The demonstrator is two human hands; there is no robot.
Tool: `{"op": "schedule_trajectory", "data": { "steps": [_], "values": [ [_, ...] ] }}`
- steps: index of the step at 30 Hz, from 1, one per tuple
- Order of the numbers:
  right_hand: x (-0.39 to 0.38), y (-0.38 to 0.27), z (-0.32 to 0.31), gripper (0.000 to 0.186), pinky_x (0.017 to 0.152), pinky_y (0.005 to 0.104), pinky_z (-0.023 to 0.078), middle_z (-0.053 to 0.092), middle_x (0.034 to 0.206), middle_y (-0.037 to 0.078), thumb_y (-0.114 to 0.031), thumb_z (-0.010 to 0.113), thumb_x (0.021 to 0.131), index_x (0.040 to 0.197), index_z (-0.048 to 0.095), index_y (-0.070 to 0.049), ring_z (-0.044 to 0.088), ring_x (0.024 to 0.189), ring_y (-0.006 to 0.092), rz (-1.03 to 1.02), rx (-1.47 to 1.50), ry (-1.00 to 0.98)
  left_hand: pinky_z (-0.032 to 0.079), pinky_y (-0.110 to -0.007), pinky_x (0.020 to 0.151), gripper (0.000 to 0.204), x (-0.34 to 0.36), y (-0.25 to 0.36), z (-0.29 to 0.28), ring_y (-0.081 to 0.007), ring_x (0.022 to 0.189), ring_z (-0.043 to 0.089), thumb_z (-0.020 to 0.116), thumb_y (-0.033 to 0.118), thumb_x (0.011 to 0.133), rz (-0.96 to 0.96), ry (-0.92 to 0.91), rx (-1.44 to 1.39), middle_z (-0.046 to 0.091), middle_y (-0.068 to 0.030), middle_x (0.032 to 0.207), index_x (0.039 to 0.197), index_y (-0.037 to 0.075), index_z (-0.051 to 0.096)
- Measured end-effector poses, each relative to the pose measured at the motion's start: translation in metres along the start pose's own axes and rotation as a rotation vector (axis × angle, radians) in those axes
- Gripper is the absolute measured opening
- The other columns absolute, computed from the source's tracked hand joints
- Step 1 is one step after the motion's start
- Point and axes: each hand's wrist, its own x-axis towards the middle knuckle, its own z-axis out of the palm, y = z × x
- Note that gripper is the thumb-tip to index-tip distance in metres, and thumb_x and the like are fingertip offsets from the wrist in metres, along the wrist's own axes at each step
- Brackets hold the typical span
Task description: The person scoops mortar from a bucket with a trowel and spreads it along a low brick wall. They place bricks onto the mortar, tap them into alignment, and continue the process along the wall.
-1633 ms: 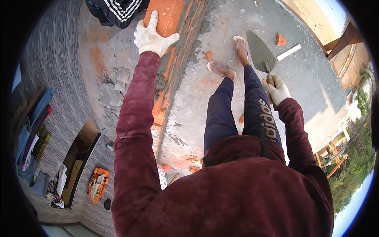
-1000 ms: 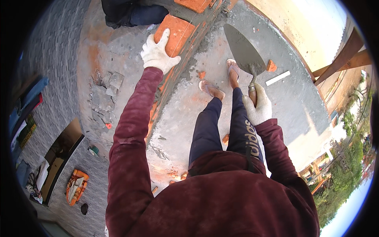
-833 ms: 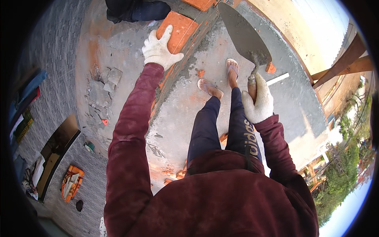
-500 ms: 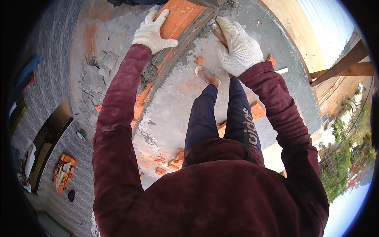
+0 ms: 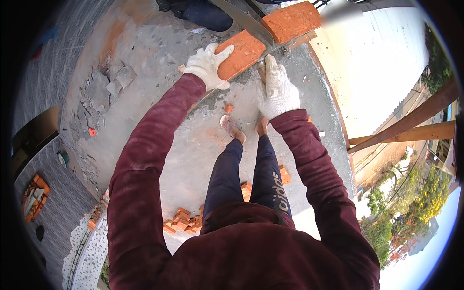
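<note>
My left hand (image 5: 209, 67), in a white knit glove, spans the near-left end of an orange brick (image 5: 241, 54), fingers along its top and thumb by its lower side. The brick lies on a mortared wall course, a thin string running by its near edge. My right hand (image 5: 280, 89), gloved alike, is wrapped round the wooden handle (image 5: 261, 73) of a trowel. The grey trowel blade (image 5: 249, 23) reaches past the brick's far end, close to a second orange brick (image 5: 291, 21). The blade's underside is hidden.
Dark-clothed legs of another person (image 5: 203, 13) are beyond the wall. Loose bricks (image 5: 183, 221) lie behind my feet on the concrete floor (image 5: 193, 159). Broken rubble (image 5: 108, 82) sits at the left. Wooden beams (image 5: 406, 133) stand beyond the slab's right edge.
My view has shifted, so the far brick and most of the trowel blade now show. My left hand stays at the brick's end; my right still grips the trowel.
</note>
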Motion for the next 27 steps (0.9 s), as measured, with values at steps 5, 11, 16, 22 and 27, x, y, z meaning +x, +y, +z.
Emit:
{"op": "schedule_trajectory", "data": {
  "steps": [5,11,16,22,27],
  "values": [
    [0.018,0.029,0.022,0.060,0.088,0.0486,0.058,0.061,0.128,0.030,-0.019,0.063,0.092,0.145,0.042,0.000,0.067,0.108,0.0465,0.015,-0.090,-0.129,0.046,-0.047,0.110,0.115,0.004,0.002,0.002,-0.0384,0.135,0.049,0.088,0.048,0.065,0.028,0.002,-0.009,0.037,-0.0165,0.160,0.163,0.033,0.030],
    [-0.005,0.017,-0.043,0.055,0.086,0.0425,0.057,0.068,0.109,0.022,-0.016,0.071,0.090,0.139,0.049,-0.001,0.073,0.096,0.0356,-0.085,0.370,0.187,0.048,-0.048,0.107,0.113,-0.001,0.001,-0.004,-0.0398,0.137,0.047,0.088,0.047,0.066,0.031,-0.003,-0.079,0.036,-0.0159,0.161,0.163,0.031,0.032],
    [0.034,0.003,-0.088,0.026,0.092,0.0355,0.056,0.068,0.116,0.013,-0.003,0.064,0.098,0.123,0.059,0.002,0.071,0.097,0.0226,-0.099,0.867,-0.087,0.050,-0.044,0.105,0.088,-0.024,-0.009,-0.002,-0.0344,0.133,0.055,0.082,0.043,0.079,-0.118,0.340,-0.425,0.044,-0.0177,0.156,0.155,0.018,0.046],
    [0.104,0.044,-0.095,0.033,0.110,0.0400,0.048,0.067,0.133,0.013,0.000,0.077,0.088,0.119,0.066,-0.003,0.064,0.126,0.0244,-0.441,0.492,-0.144,0.054,-0.026,0.085,0.035,-0.129,0.092,-0.009,-0.0114,0.095,0.067,0.068,0.021,0.100,-0.062,-0.123,-1.719,0.073,-0.0052,0.106,0.128,0.000,0.069],
    [0.139,0.027,-0.062,0.024,0.105,0.0376,0.051,0.072,0.123,0.012,0.000,0.075,0.089,0.112,0.069,-0.005,0.067,0.118,0.0250,-0.539,0.598,-0.456,0.058,-0.030,0.083,0.026,-0.057,0.150,0.133,-0.0105,0.090,0.065,0.066,0.031,0.103,-0.566,0.199,-2.558,0.063,0.0003,0.098,0.116,0.008,0.064]
  ]
}}
